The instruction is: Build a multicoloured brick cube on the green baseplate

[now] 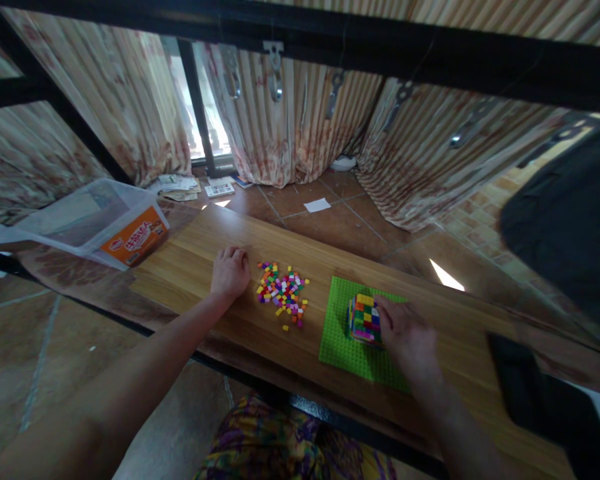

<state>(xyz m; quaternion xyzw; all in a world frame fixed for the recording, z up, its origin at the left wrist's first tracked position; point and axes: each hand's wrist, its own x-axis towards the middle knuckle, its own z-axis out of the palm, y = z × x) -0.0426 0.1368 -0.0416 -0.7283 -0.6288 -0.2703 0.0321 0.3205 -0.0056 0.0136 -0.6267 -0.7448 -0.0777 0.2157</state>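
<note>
My left hand (231, 272) rests on the wooden board (180, 267) with its fingers curled in. What it holds, if anything, is hidden. Just right of it lies a loose pile of small toy bricks (283, 288) in many colours. Farther right, a green studded baseplate (337, 340) carries a cube-like stack of multicoloured toy bricks (364, 317). My right hand (407, 333) is at the stack's right side, thumb and fingers drawn together against its upper edge. Anything small between those fingertips cannot be made out.
A clear plastic bin (95, 220) with an orange label stands at the left. A dark flat object (517, 377) lies at the board's right end. Black frame bars (330, 40) cross above, before patterned curtains (290, 120). Papers (177, 185) lie on the tiled floor.
</note>
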